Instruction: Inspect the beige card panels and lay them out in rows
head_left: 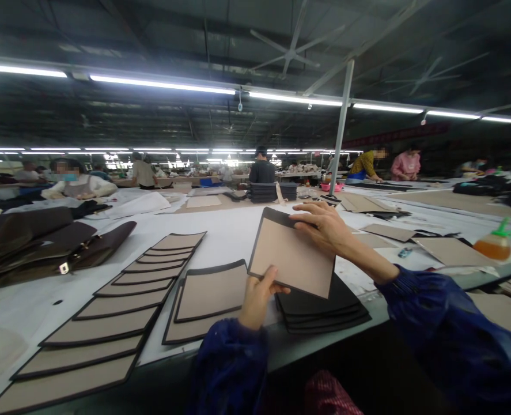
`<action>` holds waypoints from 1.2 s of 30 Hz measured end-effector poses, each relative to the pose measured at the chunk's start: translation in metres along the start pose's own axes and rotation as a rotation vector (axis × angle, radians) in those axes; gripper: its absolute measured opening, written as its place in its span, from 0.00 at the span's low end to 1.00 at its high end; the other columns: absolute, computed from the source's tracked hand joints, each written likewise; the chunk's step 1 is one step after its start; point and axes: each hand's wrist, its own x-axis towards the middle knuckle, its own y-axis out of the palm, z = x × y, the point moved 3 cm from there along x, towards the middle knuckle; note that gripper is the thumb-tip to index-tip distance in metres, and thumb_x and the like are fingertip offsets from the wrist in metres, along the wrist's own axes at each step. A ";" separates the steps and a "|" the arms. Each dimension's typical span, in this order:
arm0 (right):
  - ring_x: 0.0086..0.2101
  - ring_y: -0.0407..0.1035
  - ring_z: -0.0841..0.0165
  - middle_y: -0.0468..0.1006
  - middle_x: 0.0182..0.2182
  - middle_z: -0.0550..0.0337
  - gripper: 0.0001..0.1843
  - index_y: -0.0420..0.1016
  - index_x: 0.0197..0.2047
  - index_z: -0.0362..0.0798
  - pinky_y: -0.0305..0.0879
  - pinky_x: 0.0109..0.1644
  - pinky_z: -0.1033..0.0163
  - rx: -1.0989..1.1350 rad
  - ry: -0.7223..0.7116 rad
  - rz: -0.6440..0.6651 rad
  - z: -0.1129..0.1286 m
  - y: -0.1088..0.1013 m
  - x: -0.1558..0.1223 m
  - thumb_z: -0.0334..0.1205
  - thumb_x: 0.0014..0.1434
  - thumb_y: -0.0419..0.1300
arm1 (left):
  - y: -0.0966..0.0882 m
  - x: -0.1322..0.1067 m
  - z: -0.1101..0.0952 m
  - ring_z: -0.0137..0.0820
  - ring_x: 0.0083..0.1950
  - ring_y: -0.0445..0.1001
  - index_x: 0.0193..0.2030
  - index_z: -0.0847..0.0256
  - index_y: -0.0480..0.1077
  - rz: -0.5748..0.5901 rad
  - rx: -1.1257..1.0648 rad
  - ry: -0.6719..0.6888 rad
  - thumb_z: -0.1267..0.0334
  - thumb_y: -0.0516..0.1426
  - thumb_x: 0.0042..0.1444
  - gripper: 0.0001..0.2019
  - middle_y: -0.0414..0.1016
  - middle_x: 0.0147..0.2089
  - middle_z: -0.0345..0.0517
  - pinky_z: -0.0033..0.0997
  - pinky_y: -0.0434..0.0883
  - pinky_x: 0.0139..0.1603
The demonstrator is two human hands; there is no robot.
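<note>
In the middle of the view, a beige panel with a black border (296, 249) is held tilted above the table. My left hand (259, 294) grips its lower left edge, thumb on the beige face and fingers behind. Across the panel's upper right part lies my right hand (324, 225), its fingers stretched out and apart, touching the black top strip. Below the panel is a stack of black panels (324, 311), partly covered by it. Left of my left hand, two similar beige panels (214, 291) overlap on the table.
A long overlapping row of beige panels (121, 305) runs along the left. Dark bags with a metal clasp (64, 268) lie farther left. At right stand a bottle of amber liquid with a green nozzle (495, 245) and more beige sheets (454, 252). Several people work behind.
</note>
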 end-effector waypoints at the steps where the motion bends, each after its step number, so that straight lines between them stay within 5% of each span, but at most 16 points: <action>1: 0.51 0.64 0.54 0.75 0.50 0.53 0.13 0.80 0.45 0.51 0.59 0.56 0.47 0.016 -0.017 0.048 0.002 0.004 0.007 0.41 0.62 0.56 | 0.001 -0.001 0.000 0.29 0.30 0.72 0.36 0.68 0.73 0.021 0.022 -0.002 0.57 0.63 0.50 0.14 0.72 0.32 0.45 0.28 0.75 0.27; 9: 0.38 0.71 0.62 0.79 0.37 0.55 0.10 0.81 0.30 0.45 0.65 0.43 0.61 0.423 0.209 0.192 -0.004 0.029 0.039 0.43 0.54 0.62 | 0.002 -0.001 0.001 0.32 0.33 0.74 0.44 0.65 0.72 0.075 0.066 0.000 0.57 0.61 0.53 0.15 0.73 0.37 0.48 0.31 0.77 0.28; 14: 0.26 0.67 0.68 0.76 0.23 0.59 0.15 0.78 0.27 0.42 0.59 0.29 0.65 0.540 0.350 0.279 -0.005 0.035 0.045 0.48 0.51 0.62 | 0.002 -0.002 0.002 0.33 0.34 0.75 0.44 0.65 0.73 0.089 0.063 -0.001 0.57 0.60 0.53 0.15 0.75 0.39 0.49 0.30 0.75 0.27; 25: 0.27 0.65 0.70 0.74 0.25 0.60 0.13 0.77 0.24 0.44 0.57 0.32 0.66 0.436 0.239 0.205 0.002 0.031 0.044 0.46 0.51 0.61 | 0.003 -0.002 0.003 0.37 0.36 0.77 0.42 0.67 0.73 0.089 0.068 -0.028 0.55 0.61 0.52 0.17 0.77 0.41 0.53 0.28 0.75 0.26; 36: 0.29 0.67 0.69 0.75 0.26 0.62 0.11 0.77 0.25 0.46 0.57 0.32 0.66 0.419 0.273 0.191 0.007 0.029 0.040 0.45 0.51 0.63 | 0.001 -0.004 0.006 0.37 0.35 0.77 0.38 0.68 0.75 0.077 0.075 -0.044 0.54 0.63 0.49 0.17 0.77 0.39 0.53 0.31 0.76 0.26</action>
